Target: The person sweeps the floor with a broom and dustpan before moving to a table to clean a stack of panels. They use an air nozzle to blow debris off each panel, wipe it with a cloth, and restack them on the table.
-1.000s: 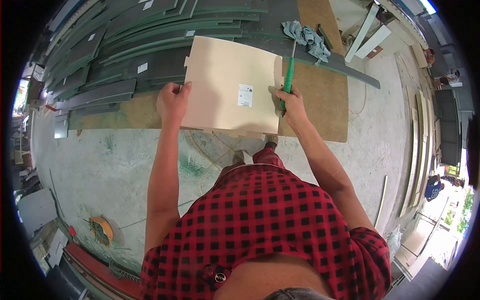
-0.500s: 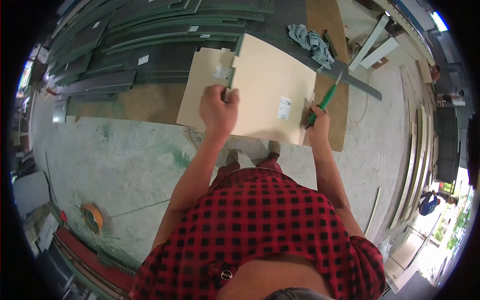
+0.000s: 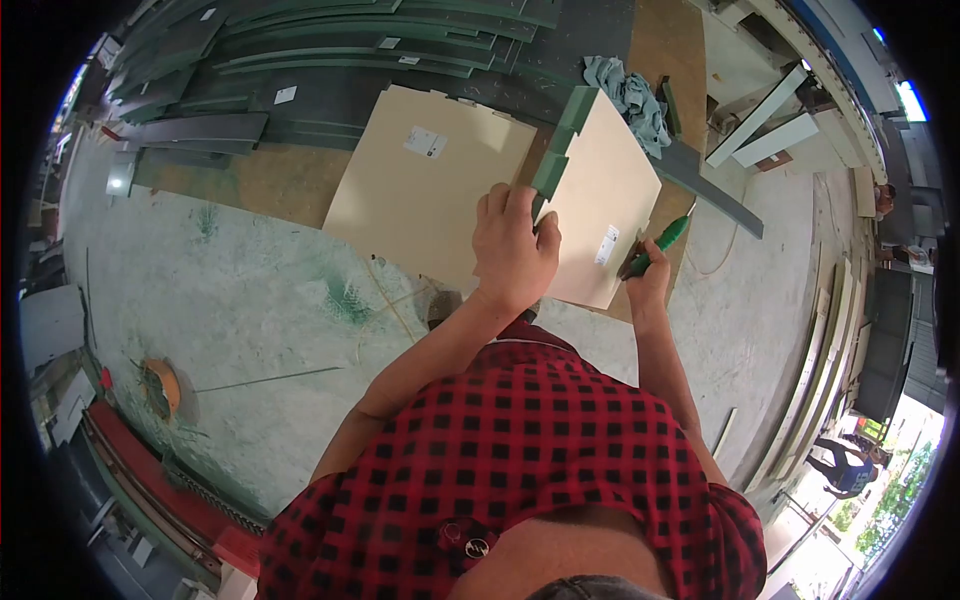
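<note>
My left hand (image 3: 515,248) is closed on the left edge of a beige panel (image 3: 602,185). This panel stands tilted up, with a green notched edge (image 3: 562,145) and a white label on its face. At the panel's right edge, my right hand (image 3: 649,274) is wrapped round a green-handled tool (image 3: 670,238) with a thin pointed tip; its exact kind is not clear. Those fingers are also against or very close to the panel. Left of the raised panel, a second beige panel (image 3: 400,200) with a label lies flat on the worktable (image 3: 270,185).
Long dark green boards (image 3: 330,45) are stacked at the back left. A crumpled grey cloth (image 3: 630,95) and a dark strip (image 3: 715,190) lie at the right of the table. An orange ring-shaped object (image 3: 160,390) is on the floor. Another person (image 3: 848,468) is far off right.
The raised panel has swung steeper and shifted right, away from the flat one, showing its green edge. My left hand moved right with it, and my right hand, with the tool, moved slightly right and lower.
</note>
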Available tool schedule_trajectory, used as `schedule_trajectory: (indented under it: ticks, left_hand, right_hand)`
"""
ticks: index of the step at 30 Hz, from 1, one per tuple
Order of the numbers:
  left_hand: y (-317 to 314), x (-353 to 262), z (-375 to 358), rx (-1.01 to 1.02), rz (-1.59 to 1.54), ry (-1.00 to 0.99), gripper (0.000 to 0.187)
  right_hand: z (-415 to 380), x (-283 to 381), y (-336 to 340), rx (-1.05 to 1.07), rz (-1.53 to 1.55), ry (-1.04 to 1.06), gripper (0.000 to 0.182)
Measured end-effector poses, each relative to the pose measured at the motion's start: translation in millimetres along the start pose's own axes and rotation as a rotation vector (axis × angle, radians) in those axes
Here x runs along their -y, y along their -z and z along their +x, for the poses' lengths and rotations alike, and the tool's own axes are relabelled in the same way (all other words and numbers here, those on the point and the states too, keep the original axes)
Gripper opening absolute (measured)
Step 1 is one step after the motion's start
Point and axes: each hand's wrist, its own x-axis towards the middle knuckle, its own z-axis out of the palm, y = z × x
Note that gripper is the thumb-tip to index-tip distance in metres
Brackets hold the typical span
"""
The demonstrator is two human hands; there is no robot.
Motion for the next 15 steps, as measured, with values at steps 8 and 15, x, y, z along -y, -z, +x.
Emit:
schedule_trajectory:
  ticks: [8,15]
  left_hand:
    - [-71,20,-30,0.115,-0.039,0.119,0.027]
    - [-153,65,-70,0.193,0.018,0.248,0.027]
  right_hand:
    - [24,34,69,-0.075,-0.143,0.141,0.015]
    - [45,43,101,-0.316,-0.38,0.214,0.018]
